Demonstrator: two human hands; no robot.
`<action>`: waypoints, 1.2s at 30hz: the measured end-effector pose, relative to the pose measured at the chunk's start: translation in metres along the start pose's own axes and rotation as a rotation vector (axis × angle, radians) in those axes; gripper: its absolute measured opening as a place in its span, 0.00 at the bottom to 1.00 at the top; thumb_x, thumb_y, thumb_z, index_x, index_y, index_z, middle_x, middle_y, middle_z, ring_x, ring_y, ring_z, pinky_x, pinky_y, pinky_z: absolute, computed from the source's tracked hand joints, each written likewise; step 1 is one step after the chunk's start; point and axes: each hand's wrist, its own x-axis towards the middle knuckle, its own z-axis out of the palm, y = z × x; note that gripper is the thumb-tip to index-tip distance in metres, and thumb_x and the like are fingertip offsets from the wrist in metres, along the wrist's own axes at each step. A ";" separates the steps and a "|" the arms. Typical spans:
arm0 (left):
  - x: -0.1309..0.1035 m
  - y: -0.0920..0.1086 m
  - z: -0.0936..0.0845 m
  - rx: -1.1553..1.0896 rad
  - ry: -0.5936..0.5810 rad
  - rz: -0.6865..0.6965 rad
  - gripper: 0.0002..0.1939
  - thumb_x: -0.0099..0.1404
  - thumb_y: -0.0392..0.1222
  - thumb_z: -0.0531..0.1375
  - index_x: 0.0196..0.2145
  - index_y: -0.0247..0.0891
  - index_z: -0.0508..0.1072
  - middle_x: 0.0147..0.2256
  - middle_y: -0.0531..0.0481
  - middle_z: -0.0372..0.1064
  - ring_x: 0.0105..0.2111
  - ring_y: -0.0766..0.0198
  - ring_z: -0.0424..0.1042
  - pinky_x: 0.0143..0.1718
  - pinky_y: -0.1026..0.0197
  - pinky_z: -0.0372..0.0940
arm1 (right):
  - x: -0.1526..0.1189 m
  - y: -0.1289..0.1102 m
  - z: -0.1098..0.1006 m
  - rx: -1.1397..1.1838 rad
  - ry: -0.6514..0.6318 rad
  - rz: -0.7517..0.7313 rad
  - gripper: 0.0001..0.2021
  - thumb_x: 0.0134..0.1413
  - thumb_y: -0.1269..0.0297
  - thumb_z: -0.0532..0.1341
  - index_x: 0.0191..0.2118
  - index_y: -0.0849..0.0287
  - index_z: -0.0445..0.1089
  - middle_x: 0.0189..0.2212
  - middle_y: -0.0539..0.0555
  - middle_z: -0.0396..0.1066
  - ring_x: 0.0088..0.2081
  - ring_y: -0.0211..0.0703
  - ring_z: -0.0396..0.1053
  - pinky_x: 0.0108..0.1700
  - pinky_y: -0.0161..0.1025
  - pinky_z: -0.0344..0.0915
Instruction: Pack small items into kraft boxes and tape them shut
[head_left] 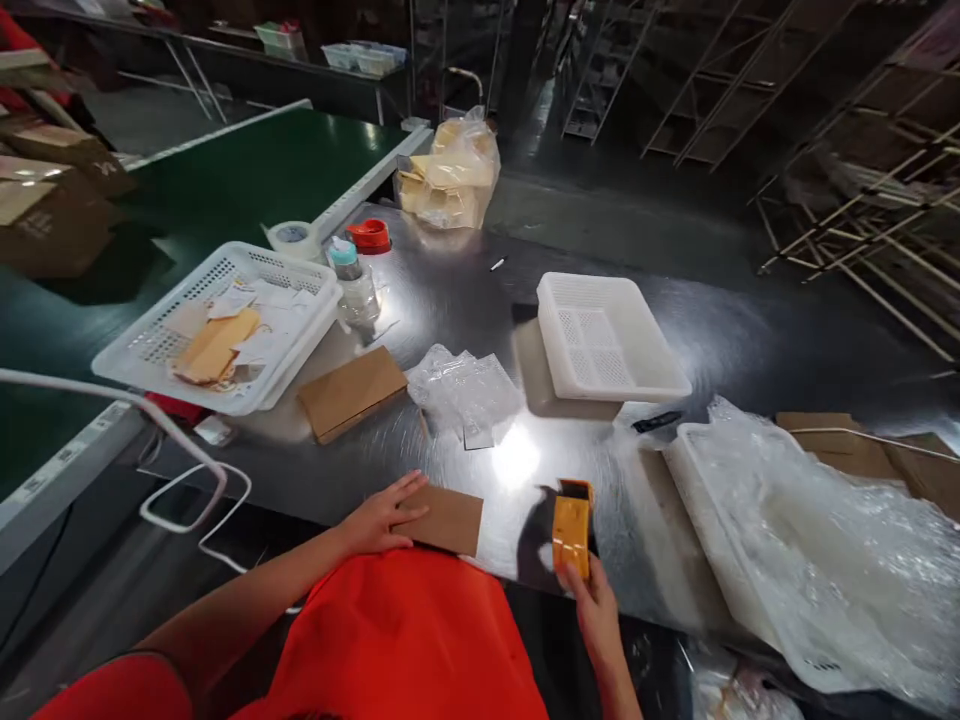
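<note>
Cardboard point(454, 521) lies flat at the near edge of the dark tabletop point(442, 300), its left end under the left hand point(394, 515), which is open with fingers spread. To the right, the right hand point(592, 600) grips an orange-yellow tape dispenser point(571, 535), held upright near the edge. A person's red garment point(412, 640) shows between the two arms.

Just beyond the left hand rests a folded brown carton point(352, 393), and beside it a pile of clear plastic packets point(465, 390). Farther left, a white perforated basket point(289, 375) holds white papers and yellow-orange pieces; near its far right corner stand a bottle with a blue cap point(358, 292), a roll of tape point(294, 238) and a round red object point(369, 235).

A pen point(498, 264) lies toward the far side. Right of it sits a white tray point(611, 385), with a black tool point(657, 421), too small to identify, near its near right corner. At the near right, a larger white bin point(720, 540) is heaped with clear plastic film point(832, 560). A bag of yellowish envelopes point(454, 175) sits at the far end, beside a green conveyor belt point(255, 160).
</note>
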 end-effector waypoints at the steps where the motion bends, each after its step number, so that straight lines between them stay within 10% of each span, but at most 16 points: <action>1: 0.000 0.001 -0.001 -0.023 0.005 0.002 0.24 0.58 0.51 0.64 0.53 0.51 0.71 0.65 0.46 0.50 0.66 0.48 0.43 0.61 0.41 0.52 | -0.009 -0.016 0.006 0.181 -0.116 -0.008 0.23 0.46 0.47 0.59 0.42 0.59 0.71 0.38 0.62 0.75 0.38 0.57 0.72 0.40 0.50 0.68; 9: 0.004 0.007 0.000 -0.208 0.080 -0.109 0.23 0.50 0.48 0.69 0.46 0.50 0.76 0.54 0.50 0.70 0.57 0.48 0.64 0.61 0.48 0.54 | -0.011 -0.134 0.091 0.407 -0.487 -0.087 0.26 0.43 0.37 0.58 0.17 0.58 0.61 0.14 0.46 0.54 0.19 0.33 0.49 0.19 0.32 0.50; 17: -0.006 0.005 0.003 -0.167 0.193 -0.056 0.28 0.51 0.45 0.69 0.52 0.48 0.73 0.60 0.49 0.62 0.63 0.47 0.52 0.65 0.47 0.47 | 0.017 -0.118 0.079 0.145 -0.693 -0.180 0.27 0.43 0.37 0.57 0.14 0.56 0.54 0.14 0.44 0.47 0.19 0.32 0.45 0.19 0.32 0.43; 22: -0.029 0.024 0.010 -0.203 0.405 -0.300 0.21 0.57 0.45 0.64 0.49 0.46 0.74 0.63 0.47 0.55 0.64 0.46 0.50 0.64 0.44 0.45 | 0.023 -0.115 0.079 0.083 -0.727 -0.248 0.27 0.45 0.38 0.56 0.14 0.56 0.54 0.13 0.45 0.46 0.18 0.32 0.45 0.20 0.33 0.44; 25: -0.018 0.048 0.010 -0.537 0.652 -0.559 0.18 0.63 0.54 0.56 0.40 0.39 0.78 0.50 0.42 0.70 0.51 0.51 0.66 0.54 0.49 0.60 | 0.024 -0.115 0.080 0.080 -0.740 -0.250 0.27 0.45 0.38 0.56 0.14 0.56 0.53 0.13 0.45 0.46 0.18 0.32 0.44 0.20 0.34 0.44; 29: 0.012 0.065 0.001 -1.213 0.563 -0.788 0.23 0.57 0.58 0.59 0.35 0.33 0.76 0.28 0.47 0.72 0.30 0.59 0.71 0.31 0.60 0.64 | 0.024 -0.116 0.079 0.090 -0.746 -0.236 0.26 0.46 0.39 0.56 0.15 0.57 0.56 0.14 0.45 0.47 0.18 0.33 0.44 0.19 0.34 0.45; 36: 0.028 0.055 0.010 -1.186 0.655 -0.870 0.21 0.49 0.57 0.65 0.28 0.33 0.73 0.20 0.54 0.66 0.20 0.67 0.64 0.23 0.64 0.57 | 0.023 -0.122 0.079 0.069 -0.752 -0.207 0.27 0.45 0.37 0.56 0.15 0.57 0.57 0.13 0.45 0.49 0.18 0.33 0.46 0.19 0.34 0.46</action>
